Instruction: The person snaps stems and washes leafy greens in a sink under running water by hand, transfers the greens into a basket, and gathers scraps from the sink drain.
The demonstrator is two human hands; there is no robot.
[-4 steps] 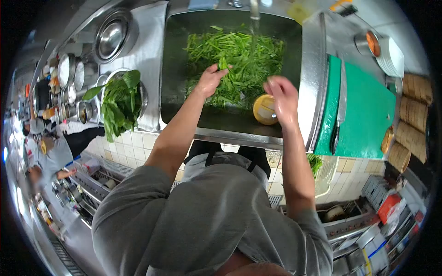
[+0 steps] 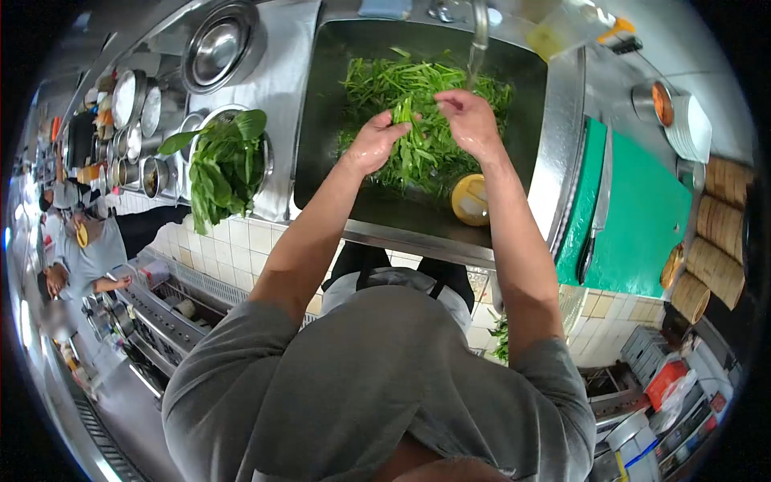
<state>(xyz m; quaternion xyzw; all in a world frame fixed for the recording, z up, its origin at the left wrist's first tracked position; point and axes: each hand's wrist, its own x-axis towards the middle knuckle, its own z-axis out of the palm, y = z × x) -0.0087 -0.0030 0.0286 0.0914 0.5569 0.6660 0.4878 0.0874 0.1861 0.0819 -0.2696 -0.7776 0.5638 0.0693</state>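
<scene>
Leafy green stalks [image 2: 478,100] lie heaped in a dark metal sink [image 2: 321,88] in the head view. My left hand [image 2: 373,146] is closed around a small bunch of green stalks [image 2: 409,136], raised over the heap. Just right of that bunch, my right hand [image 2: 472,126] hovers with its fingers loosely bent and apart, and nothing shows in them. From the tap [image 2: 479,40], water runs down behind the right hand. A round yellow-rimmed container [image 2: 469,200] sits in the sink's near right corner, beside my right wrist.
Left of the sink stands a bowl of leafy greens [image 2: 218,165], with nested steel bowls [image 2: 217,52] behind. On the right, a knife [image 2: 601,193] lies on a green cutting board [image 2: 646,217]. Bamboo steamers [image 2: 715,241] stand beyond. Another person [image 2: 96,241] is at far left.
My right hand has moved from near the yellow-rimmed container up and left, close to the bunch in my left hand. The whole view has shifted slightly.
</scene>
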